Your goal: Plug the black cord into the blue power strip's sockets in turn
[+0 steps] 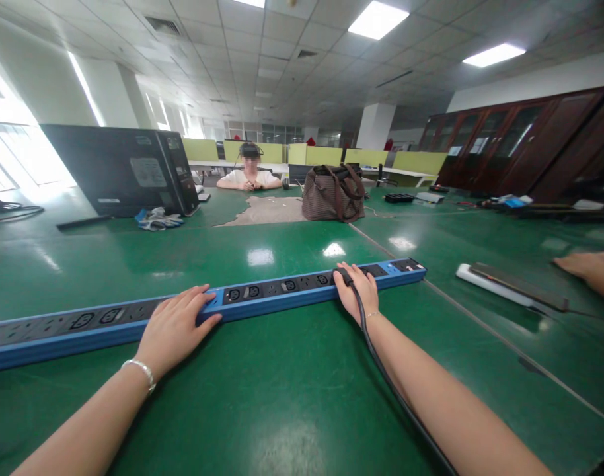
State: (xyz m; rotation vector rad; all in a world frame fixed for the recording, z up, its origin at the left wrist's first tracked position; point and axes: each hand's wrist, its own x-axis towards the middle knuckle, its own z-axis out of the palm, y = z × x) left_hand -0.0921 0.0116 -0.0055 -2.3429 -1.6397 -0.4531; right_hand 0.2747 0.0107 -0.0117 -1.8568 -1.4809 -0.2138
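- One blue power strip (pixel 272 305) lies across the green table (pixel 282 396) in the head view.
- The left hand (pixel 173 324) lies open over the strip's middle.
- The right hand (pixel 366 291) grips a black plug (pixel 346 276) above the strip's right part.
- Step, apparently: working the plug at a socket, seating unclear; the next move calls for straight alignment and a steady strip.

Left fingers (pixel 191 299) rest on a blue power strip (pixel 275 301) while right fingers (pixel 360 275) hold a black plug (pixel 347 277)
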